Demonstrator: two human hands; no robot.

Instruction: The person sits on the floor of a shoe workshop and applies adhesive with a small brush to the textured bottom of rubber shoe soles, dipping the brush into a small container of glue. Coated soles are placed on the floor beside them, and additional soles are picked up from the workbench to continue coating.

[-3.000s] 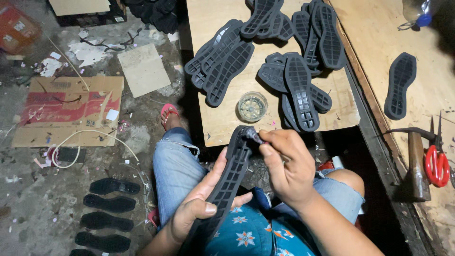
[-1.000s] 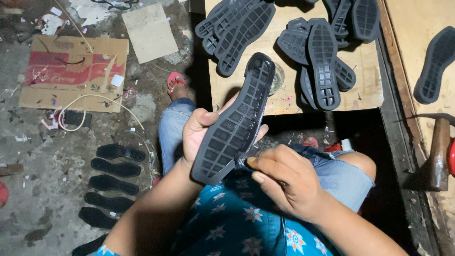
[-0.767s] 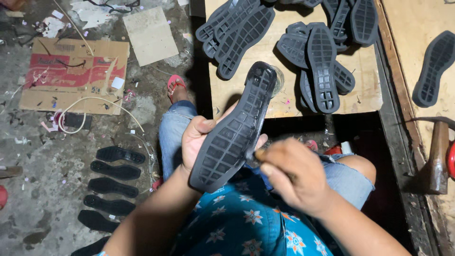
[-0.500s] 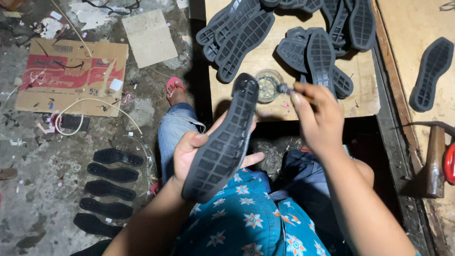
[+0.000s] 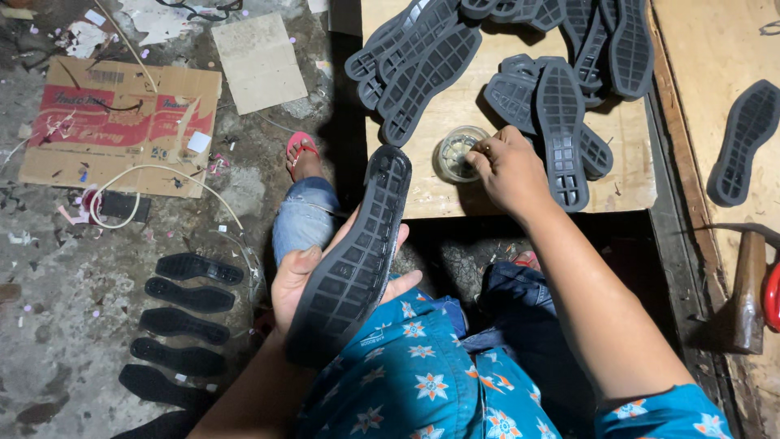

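My left hand [image 5: 305, 272] cradles a dark rubber shoe sole [image 5: 353, 252] over my lap, tread side up, toe pointing away from me. My right hand [image 5: 508, 167] reaches forward to a small round open jar [image 5: 457, 153] on the wooden board [image 5: 487, 199], fingers pinched at the jar's rim. Whatever the fingers pinch is too small to make out. Right behind the jar lies a pile of similar dark soles [image 5: 561, 106].
More soles [image 5: 418, 61] are stacked at the board's far left. One sole [image 5: 743, 138] lies on the wooden surface to the right, near a hammer [image 5: 747, 289]. Several flat insoles [image 5: 191, 313] line the concrete floor on the left, beside cardboard [image 5: 122, 122].
My right hand left the sole's heel end and reached forward to the jar on the board. My left hand tilted the sole and lowered it toward my lap.
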